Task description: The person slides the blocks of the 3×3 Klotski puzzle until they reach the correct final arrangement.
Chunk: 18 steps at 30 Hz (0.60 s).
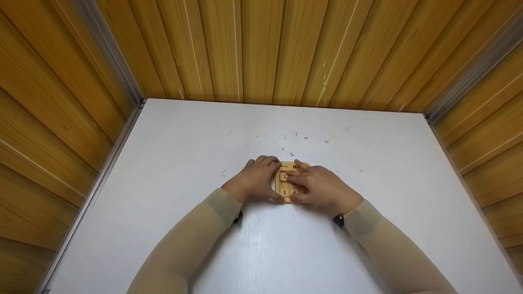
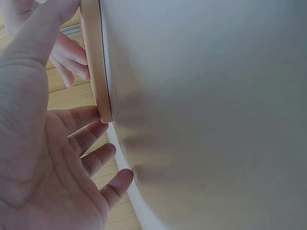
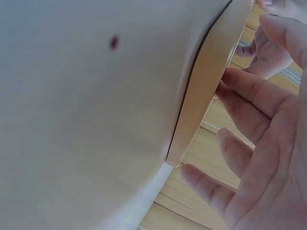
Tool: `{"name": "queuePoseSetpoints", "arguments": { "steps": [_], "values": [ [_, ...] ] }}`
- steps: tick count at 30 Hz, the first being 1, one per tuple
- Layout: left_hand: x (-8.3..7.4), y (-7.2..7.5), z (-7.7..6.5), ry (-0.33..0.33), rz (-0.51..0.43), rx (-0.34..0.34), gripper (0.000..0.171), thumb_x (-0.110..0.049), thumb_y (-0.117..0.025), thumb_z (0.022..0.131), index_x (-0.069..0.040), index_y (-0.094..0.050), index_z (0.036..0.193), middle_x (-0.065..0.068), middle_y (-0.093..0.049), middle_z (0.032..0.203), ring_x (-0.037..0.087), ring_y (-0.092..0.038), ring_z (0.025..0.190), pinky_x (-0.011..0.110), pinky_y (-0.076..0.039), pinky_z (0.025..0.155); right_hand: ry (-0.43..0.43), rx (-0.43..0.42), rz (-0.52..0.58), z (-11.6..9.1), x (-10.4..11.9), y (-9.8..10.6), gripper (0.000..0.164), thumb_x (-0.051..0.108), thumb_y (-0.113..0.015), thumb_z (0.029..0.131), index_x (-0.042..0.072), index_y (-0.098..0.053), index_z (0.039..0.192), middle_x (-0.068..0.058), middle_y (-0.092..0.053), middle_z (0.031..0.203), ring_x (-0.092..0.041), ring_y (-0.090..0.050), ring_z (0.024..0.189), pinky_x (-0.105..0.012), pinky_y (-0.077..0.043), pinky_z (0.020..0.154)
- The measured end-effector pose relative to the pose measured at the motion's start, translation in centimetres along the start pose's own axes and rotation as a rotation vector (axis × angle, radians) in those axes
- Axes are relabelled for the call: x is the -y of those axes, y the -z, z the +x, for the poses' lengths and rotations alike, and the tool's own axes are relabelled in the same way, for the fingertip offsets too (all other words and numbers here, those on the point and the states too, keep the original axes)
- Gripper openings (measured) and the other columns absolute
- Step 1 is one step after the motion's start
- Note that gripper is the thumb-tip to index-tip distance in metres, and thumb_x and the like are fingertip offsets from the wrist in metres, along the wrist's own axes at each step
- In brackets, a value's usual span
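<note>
A small wooden number slide puzzle (image 1: 279, 185) lies flat on the white table. Tiles marked 2 (image 1: 283, 176), 1 (image 1: 284, 192) and 4 (image 1: 294, 192) show on it. My left hand (image 1: 257, 177) holds its left side, thumb at the near corner and index finger at the far corner. In the left wrist view the other fingers spread beyond the puzzle's edge (image 2: 93, 57). My right hand (image 1: 320, 185) lies over the right part, hiding tiles there, with fingertips touching the tiles. The right wrist view shows the puzzle's side (image 3: 199, 91) under two fingertips.
The white table (image 1: 184, 139) bears small dark marks (image 1: 305, 138) beyond the puzzle. Wood-patterned panels (image 1: 261, 49) rise behind it and on both sides, with grey metal posts (image 1: 110, 49) at the corners.
</note>
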<state>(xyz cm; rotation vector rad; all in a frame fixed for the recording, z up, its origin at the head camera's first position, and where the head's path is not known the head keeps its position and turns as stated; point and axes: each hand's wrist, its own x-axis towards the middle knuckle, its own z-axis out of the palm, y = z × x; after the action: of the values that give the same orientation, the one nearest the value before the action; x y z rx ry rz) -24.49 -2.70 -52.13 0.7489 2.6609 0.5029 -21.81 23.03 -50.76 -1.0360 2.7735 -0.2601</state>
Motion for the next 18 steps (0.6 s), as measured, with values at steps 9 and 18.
{"name": "queuePoseSetpoints", "arguments": {
  "steps": [9, 18],
  "values": [
    [0.04, -0.03, 0.03, 0.001, -0.005, -0.001, 0.123, -0.070, -0.095, 0.080, -0.015, -0.040, 0.177, 0.000, -0.038, 0.184, 0.026, -0.027, 0.175, 0.064, -0.023, 0.144, -0.001, 0.003, -0.014, 0.07, 0.07, 0.05, 0.070, 0.062, -0.070, 0.106, 0.017, -0.067, 0.160, -0.007, -0.060, 0.170, -0.034, -0.039, 0.172, -0.064, -0.048, 0.129],
    [-0.01, 0.06, 0.03, 0.000, -0.017, 0.002, 0.122, -0.068, -0.095, 0.081, -0.015, -0.040, 0.176, 0.001, -0.038, 0.183, 0.028, -0.028, 0.175, 0.066, -0.024, 0.143, -0.002, 0.015, 0.007, 0.14, -0.07, -0.09, 0.072, 0.062, -0.070, 0.106, 0.017, -0.065, 0.162, 0.001, -0.058, 0.173, -0.031, -0.032, 0.175, -0.062, -0.045, 0.132]
  ]
}}
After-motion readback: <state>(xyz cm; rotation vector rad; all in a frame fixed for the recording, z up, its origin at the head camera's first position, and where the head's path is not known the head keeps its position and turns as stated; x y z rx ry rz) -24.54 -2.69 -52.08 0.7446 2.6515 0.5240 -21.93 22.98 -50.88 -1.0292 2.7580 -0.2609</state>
